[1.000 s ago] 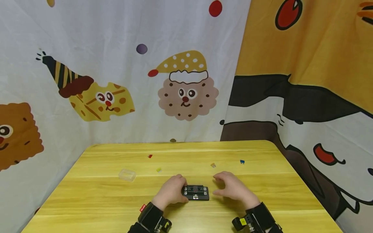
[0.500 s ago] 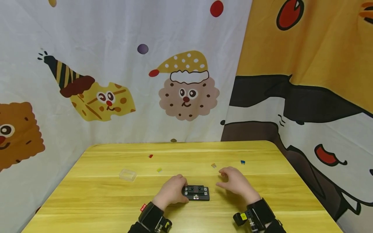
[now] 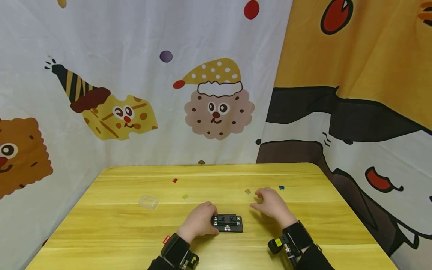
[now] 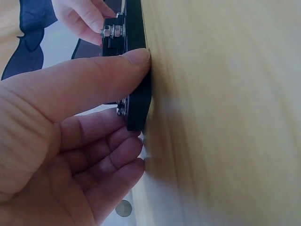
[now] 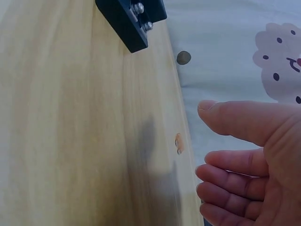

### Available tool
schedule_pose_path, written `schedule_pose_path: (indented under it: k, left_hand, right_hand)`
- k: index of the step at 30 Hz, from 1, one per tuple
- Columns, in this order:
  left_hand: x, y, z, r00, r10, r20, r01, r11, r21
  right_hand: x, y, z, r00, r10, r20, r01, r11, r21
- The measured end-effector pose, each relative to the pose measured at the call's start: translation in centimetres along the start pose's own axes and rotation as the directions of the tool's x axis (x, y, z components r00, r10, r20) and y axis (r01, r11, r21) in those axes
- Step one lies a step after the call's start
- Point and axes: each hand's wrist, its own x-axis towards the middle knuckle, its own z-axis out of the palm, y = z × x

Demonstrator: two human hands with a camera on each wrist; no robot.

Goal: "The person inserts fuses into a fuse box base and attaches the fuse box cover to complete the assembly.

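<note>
My left hand (image 3: pixel 200 220) grips the left end of a black block with metal screw terminals (image 3: pixel 229 223), which lies on the table. In the left wrist view the thumb (image 4: pixel 94 77) presses along the near side of the black block (image 4: pixel 139 101), with the fingers curled at its end. My right hand (image 3: pixel 272 202) hovers over the table to the right, thumb and fingers apart and holding nothing. Just left of its fingertips lies a small pale orange piece (image 3: pixel 248 191); the right wrist view shows this orange piece (image 5: pixel 179 143) with shiny metal bits at its side.
A small blue piece (image 3: pixel 281 188) lies beyond my right hand. Farther left are a red piece (image 3: pixel 174 180), a yellow piece (image 3: pixel 185 197) and a clear plastic box (image 3: pixel 148 202). A printed curtain (image 3: pixel 141 48) hangs behind the wooden table (image 3: pixel 111 232).
My right hand has moved away from the black block, forward and slightly right, coming close to the orange piece. The left hand and the block have stayed in place.
</note>
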Motion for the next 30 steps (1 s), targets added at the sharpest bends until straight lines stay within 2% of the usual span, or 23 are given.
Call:
schedule_pose_path:
  k: [14,30]
  left_hand:
    - [0.1,0.0,0.0,1.000,0.002,-0.003,-0.002,1.000,0.003]
    - [0.0,0.1,-0.2,1.000,0.011,-0.008,-0.011,1.000,0.004]
  right_hand:
    - [1.9,-0.4,0.1,0.999,0.045,0.020,-0.044,0.998,-0.042]
    - [3.4,-0.5,0.3,0.998,0.053,0.020,-0.051,0.996,-0.070]
